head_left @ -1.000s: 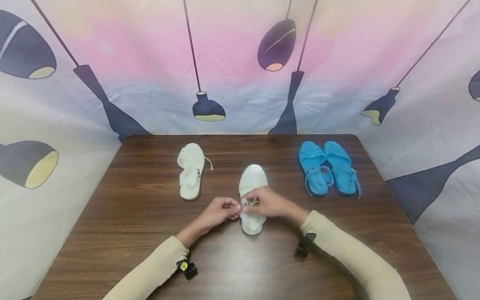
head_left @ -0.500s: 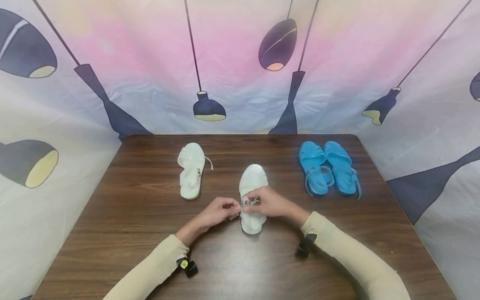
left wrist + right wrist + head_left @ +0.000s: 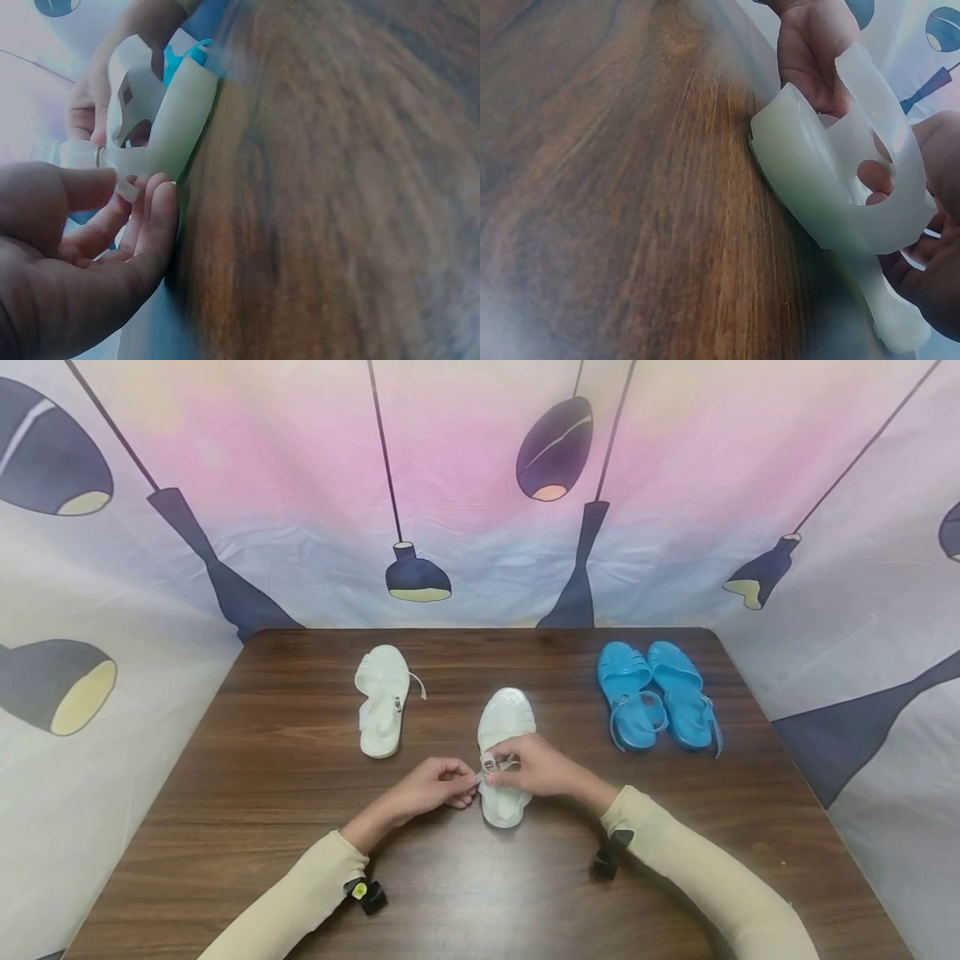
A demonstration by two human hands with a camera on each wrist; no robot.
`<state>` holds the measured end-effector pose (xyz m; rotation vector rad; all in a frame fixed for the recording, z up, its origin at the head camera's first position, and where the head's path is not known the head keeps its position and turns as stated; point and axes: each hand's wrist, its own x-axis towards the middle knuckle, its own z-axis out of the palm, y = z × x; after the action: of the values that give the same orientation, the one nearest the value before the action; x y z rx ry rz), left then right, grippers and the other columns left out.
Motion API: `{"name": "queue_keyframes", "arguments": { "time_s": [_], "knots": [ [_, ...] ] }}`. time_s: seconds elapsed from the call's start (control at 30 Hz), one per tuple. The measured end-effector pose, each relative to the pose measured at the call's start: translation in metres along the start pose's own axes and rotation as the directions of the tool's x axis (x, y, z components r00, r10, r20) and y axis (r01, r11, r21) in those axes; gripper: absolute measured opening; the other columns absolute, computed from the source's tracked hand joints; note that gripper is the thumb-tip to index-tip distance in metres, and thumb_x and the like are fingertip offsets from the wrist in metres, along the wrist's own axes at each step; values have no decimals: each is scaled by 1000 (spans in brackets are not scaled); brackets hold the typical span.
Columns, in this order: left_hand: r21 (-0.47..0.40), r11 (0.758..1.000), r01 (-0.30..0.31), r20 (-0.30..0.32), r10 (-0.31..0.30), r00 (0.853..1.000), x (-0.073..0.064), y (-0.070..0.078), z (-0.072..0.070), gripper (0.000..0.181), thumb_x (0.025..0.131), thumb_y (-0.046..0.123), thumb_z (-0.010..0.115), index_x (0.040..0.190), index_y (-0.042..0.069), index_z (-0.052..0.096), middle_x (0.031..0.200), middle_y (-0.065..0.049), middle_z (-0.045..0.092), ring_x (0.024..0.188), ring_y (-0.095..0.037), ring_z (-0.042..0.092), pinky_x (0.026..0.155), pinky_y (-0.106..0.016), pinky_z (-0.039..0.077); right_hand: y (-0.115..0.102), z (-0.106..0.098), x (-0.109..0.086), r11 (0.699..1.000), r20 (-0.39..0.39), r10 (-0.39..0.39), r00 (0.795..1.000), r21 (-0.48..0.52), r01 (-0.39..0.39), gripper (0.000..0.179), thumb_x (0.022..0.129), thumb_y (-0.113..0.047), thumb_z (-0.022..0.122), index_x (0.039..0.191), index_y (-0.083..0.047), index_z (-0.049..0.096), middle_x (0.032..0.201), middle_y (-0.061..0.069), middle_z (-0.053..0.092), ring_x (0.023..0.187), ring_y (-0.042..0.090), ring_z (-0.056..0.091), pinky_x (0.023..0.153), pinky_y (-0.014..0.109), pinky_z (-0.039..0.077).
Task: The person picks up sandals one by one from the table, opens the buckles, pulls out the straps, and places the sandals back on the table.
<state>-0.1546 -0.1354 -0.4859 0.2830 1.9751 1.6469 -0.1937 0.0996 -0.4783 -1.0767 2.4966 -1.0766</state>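
Note:
A white jelly sandal [image 3: 507, 713] lies sole down on the table, toe pointing away from me. My left hand [image 3: 438, 785] pinches the free end of its ankle strap [image 3: 129, 189] between thumb and fingers, just left of the shoe. Across the sandal, my right hand [image 3: 536, 766] grips the strap around the small metal buckle [image 3: 490, 765] with thumb and fingertips. Seen from the right wrist, the pale heel part [image 3: 787, 150] rises off the wood, and the right fingers are partly hidden behind the ankle band.
Another white sandal [image 3: 381, 727], its strap loose, lies at the back left of the brown wooden table [image 3: 262, 793]. Two blue sandals [image 3: 637, 731] stand side by side at the back right. A curtain printed with lamps [image 3: 300, 485] hangs behind the table's far edge.
My left hand has shifted slightly left and down, and more of the strap end and buckle shows between the hands. The right hand and the sandal stay in place.

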Motion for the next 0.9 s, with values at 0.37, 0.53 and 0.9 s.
{"name": "queue_keyframes", "arguments": {
  "time_s": [0.37, 0.53, 0.9],
  "knots": [
    [-144, 989, 39, 18, -37, 999, 6, -1, 1, 19, 102, 3, 58, 108, -13, 64, 85, -2, 63, 77, -10, 62, 74, -23, 57, 2, -1, -1, 999, -7, -5, 1000, 35, 5, 15, 87, -20, 82, 98, -12, 77, 85, -10, 70, 79, 4, 60, 75, 24, 54],
    [-2, 999, -39, -45, 38, 998, 7, 3, 3, 17, 100, 5, 62, 104, -10, 68, 83, -1, 65, 75, -10, 62, 70, -23, 56, 2, 2, -1, 999, -13, -5, 1000, 32, 6, 14, 87, -22, 82, 98, -13, 76, 85, -11, 70, 78, 4, 60, 75, 25, 54],
    [-38, 999, 14, -62, -16, 998, 1, 3, 2, 20, 101, 6, 61, 105, -13, 66, 83, -4, 68, 74, -9, 65, 72, -23, 59, 1, 4, -2, 999, -26, 34, 999, 10, -33, 22, 88, -21, 81, 107, -11, 77, 98, -6, 76, 91, 7, 66, 87, 30, 55]
  ]
}}
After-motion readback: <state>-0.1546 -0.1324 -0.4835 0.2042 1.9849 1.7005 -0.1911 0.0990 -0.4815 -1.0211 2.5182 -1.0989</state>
